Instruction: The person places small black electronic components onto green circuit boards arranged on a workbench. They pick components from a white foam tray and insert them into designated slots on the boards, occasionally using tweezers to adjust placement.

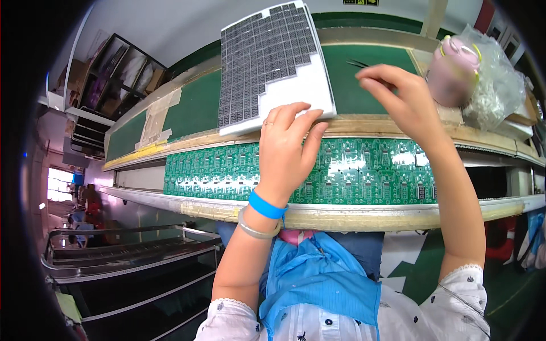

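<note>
A thick stack of label sheets [267, 62] leans over the green bench mat, its top sheet covered with small black labels and bare white at the lower right. My left hand [287, 145] rests its outstretched fingers on the stack's lower edge, with nothing held. To the right, my right hand [401, 96] is raised over the mat, thumb and forefinger curled together. Thin dark tweezers [356, 63] poke out past its fingertips; their other end is hidden by the hand. Below lie panels of green circuit boards [358, 170] in a rail track, partly covered by my left hand.
A blurred pink cup-like container [453, 74] stands at the right beside a clear plastic bag [497, 85]. The track's front rail [341, 214] runs before my body. A black wire rack [131, 267] stands at lower left, and shelves with boxes [122, 74] at far left.
</note>
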The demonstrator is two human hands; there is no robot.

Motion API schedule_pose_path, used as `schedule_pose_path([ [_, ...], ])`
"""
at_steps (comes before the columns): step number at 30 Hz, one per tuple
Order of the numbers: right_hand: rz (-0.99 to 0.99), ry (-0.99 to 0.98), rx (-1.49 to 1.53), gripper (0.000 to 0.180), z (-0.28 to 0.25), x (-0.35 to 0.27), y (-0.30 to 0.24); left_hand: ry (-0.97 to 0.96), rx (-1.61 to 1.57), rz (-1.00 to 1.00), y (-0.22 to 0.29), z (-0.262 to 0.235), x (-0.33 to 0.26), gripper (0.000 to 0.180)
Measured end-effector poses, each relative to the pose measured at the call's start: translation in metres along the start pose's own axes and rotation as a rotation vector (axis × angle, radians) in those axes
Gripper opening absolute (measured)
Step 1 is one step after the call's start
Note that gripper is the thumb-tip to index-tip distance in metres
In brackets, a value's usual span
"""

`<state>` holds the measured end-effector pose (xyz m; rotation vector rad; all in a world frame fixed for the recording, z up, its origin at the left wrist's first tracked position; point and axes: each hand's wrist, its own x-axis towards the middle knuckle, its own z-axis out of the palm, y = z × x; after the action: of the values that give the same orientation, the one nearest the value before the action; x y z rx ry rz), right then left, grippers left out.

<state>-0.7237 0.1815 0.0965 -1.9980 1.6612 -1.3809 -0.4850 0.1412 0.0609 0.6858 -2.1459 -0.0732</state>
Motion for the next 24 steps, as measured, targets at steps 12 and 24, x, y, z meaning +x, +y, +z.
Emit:
schedule_pose_path([
  [12,-0.2,-0.301,-0.372,0.037,0.073,0.127,0.051,-0.127,0.08,-0.094,-0.022,0.033,-0.014,0.058],
  [24,-0.873,0.155,-0.77,0.02,0.073,0.099,0.045,-0.055,0.043,-0.121,-0.024,0.036,-0.014,0.05],
])
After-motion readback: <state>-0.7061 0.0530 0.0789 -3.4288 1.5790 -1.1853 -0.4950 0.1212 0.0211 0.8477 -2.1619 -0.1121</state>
